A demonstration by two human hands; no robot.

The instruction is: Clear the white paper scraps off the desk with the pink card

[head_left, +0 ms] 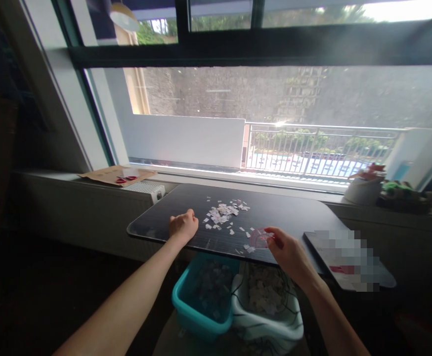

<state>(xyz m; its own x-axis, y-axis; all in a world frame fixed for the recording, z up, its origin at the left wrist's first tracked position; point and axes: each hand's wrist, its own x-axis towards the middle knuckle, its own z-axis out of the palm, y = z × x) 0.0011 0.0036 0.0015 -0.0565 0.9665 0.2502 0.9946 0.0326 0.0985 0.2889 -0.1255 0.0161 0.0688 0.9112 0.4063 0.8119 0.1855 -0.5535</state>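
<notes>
My left hand [184, 225] rests on the dark table, curled into a fist; whatever it may hold is hidden. To its right lies a loose pile of small white paper pieces [223, 211]. My right hand [284, 247] is closed at the fingertips on a clear, pinkish round plastic thing, like a small cup [259, 238], tilted low over the table. A few scattered paper scraps [250, 248] lie beside and below it near the table's front edge.
Below the table edge stand a teal basin [201, 316] and a pale basin [268, 326], both holding many small pieces. A blurred-out flat sheet or board [345, 259] lies at right. Red scissors [126, 179] rest on brown paper [105, 174] by the window; a potted plant [366, 190] stands at right.
</notes>
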